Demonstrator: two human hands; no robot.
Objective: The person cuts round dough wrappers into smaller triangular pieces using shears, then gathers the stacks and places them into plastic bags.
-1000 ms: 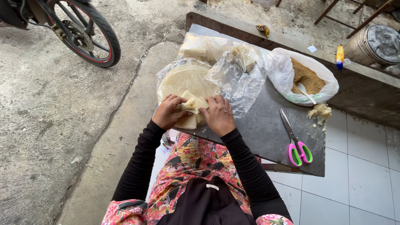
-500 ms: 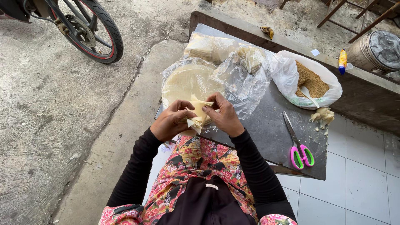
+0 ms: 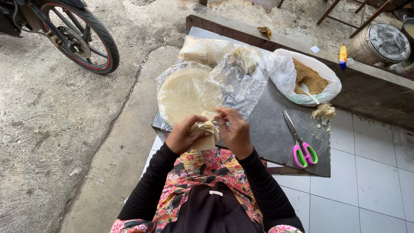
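The folded wrapper (image 3: 206, 134) sits between both hands at the near edge of the counter (image 3: 276, 129); the left hand (image 3: 184, 134) cups it from the left, fingers curled shut on it; the right hand (image 3: 235, 131) pinches its upper right corner; its long axis runs roughly away from the body, toward the round wrapper stack (image 3: 187, 92) just beyond.

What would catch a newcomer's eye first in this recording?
Most likely the two hands at the near edge of the dark table: the left hand and right hand together hold a folded pale wrapper. Just beyond them lies a round stack of wrappers in clear plastic. To the right, pink-handled scissors lie on the table, with a white bag of brown crumbs behind them, and a motorbike wheel stands at top left.
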